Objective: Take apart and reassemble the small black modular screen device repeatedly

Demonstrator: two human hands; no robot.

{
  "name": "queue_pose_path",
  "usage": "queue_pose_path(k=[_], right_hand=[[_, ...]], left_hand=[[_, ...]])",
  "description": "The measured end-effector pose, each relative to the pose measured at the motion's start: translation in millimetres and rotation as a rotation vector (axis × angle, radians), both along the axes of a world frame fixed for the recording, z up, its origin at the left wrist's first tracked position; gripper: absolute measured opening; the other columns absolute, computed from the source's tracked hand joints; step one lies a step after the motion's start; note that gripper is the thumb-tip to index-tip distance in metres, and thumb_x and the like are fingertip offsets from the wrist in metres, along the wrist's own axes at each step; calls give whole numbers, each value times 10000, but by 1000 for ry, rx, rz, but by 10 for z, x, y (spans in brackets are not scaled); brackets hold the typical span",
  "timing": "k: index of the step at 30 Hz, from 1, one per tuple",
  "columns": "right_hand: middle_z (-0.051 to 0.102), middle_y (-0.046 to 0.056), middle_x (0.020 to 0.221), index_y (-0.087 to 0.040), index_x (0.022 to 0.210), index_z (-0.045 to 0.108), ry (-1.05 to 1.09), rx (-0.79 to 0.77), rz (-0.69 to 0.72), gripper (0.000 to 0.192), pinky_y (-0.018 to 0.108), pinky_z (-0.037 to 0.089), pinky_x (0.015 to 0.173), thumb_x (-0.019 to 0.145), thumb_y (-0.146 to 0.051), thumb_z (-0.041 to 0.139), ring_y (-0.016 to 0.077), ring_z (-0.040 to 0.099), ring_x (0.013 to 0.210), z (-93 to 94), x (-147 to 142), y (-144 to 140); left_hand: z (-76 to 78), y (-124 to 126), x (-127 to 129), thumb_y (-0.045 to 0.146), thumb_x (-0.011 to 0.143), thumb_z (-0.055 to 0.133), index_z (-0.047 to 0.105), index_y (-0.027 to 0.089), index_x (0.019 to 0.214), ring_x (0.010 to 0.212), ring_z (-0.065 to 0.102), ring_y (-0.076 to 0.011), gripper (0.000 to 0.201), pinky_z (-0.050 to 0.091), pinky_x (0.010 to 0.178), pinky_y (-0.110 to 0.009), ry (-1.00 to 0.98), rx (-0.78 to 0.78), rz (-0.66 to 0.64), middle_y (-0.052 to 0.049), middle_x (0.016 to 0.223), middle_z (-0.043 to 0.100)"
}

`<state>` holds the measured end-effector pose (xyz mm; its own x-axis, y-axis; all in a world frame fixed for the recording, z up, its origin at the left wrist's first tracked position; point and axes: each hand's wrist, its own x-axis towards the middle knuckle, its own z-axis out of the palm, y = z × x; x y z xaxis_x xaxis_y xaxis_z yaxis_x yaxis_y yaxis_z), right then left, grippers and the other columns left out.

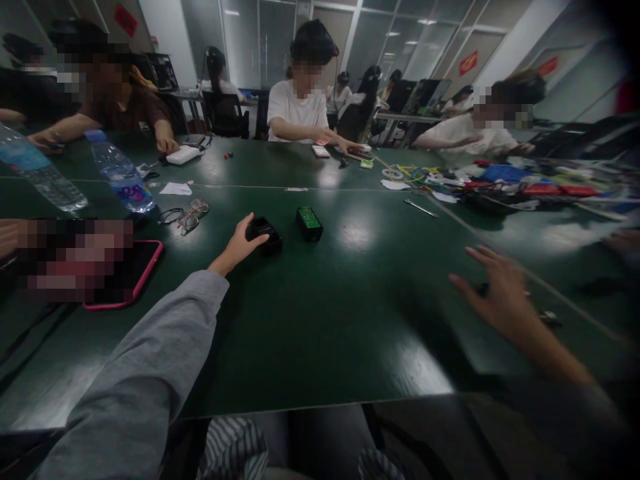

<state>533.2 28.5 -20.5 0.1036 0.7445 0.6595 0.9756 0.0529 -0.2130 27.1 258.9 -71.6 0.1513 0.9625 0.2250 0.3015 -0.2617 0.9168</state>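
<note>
My left hand [239, 245] grips a black plastic housing [270, 241] on the green table, thumb on the near side and fingers around its far edge. Just right of it, apart, lies a black box with a green circuit board [310, 223] facing up. Off to the right, my right hand [505, 293] is over the table with its fingers spread, holding nothing that shows. Beside that hand a small shiny metal piece [550, 319] lies on the table; a dark bit shows partly behind the fingers.
Two water bottles [123, 177], glasses [193, 217] and a pink-edged phone [145, 270] are at the left. A wrench [421, 209] lies beyond my right hand, near a heap of cables and tools [525, 183]. Across the green table [320, 320], several people work with their hands.
</note>
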Motion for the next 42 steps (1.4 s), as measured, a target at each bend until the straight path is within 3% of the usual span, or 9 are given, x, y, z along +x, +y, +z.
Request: queue_pose_path(k=[3,7,9,12,15,23,33,37,42], right_hand=[[487,210,1477,-281,1521,419,-22,-114,290,704,643,410,1096,961,-708,402,369,455,1395,19,-1037,372],[297,166,1607,-271,1576,268,-17,-318,576,672,647,394,1123,1004,-569,456,361,331,1471,-23,-2237,762],[273,172,1612,-251,1571,278,-34,-351,632,704,629,394,1135,981,-531,540,368,320,1471,-60,-2617,903],[333,159,1575,-257,1539,342,-50,-348,652,609,623,426,1118,984,-373,563,358,368,1436,-137,-2859,1035],[391,129,1534,-268,1493,411,8,-305,661,518,596,438,1122,986,-246,513,323,424,1398,-207,-2818,1072],[577,128,1319,-216,1381,507,386,-267,684,408,500,494,1066,987,-316,541,270,581,1220,-216,-2673,1090],[508,107,1347,-287,1477,420,80,-444,753,521,471,553,989,977,-293,566,257,574,1178,-95,-2535,790],[518,105,1337,-330,1500,386,50,-438,605,520,464,567,967,1000,-367,525,258,606,1148,-171,-1853,348],[550,178,1288,-355,1519,410,-204,-93,27,549,571,523,958,1003,-542,438,381,575,1205,-156,-391,-315]], left_hand=[[58,-58,4,473,785,766,471,244,1464,1400,492,-308,775,370,1169,-515,-15,-25,-83,-146,1484,533],[126,-111,13,448,876,647,636,161,1282,1206,645,-269,497,446,1105,-480,-48,-31,-181,-139,1272,694],[145,-124,14,431,869,649,681,147,1208,1075,694,-250,444,495,1039,-463,-52,-40,-201,-125,1138,744],[163,-130,20,414,840,685,707,149,1157,932,713,-220,414,545,936,-422,-62,-58,-188,-98,1000,767],[173,-126,36,398,841,688,712,149,1125,883,713,-191,378,556,898,-388,-97,-61,-187,-96,995,772],[163,-111,48,409,853,682,708,144,1124,847,713,-180,380,555,886,-385,-72,-56,-191,-111,1031,772],[173,-128,42,408,875,652,703,150,1117,830,701,-169,357,555,893,-386,-11,-28,-201,-104,1037,766],[164,-118,43,408,884,644,705,164,1109,811,695,-162,338,559,871,-376,7,-30,-210,-97,1032,768],[146,-119,30,409,893,634,706,166,1114,816,695,-162,337,559,856,-365,21,-26,-215,-95,1027,767]])
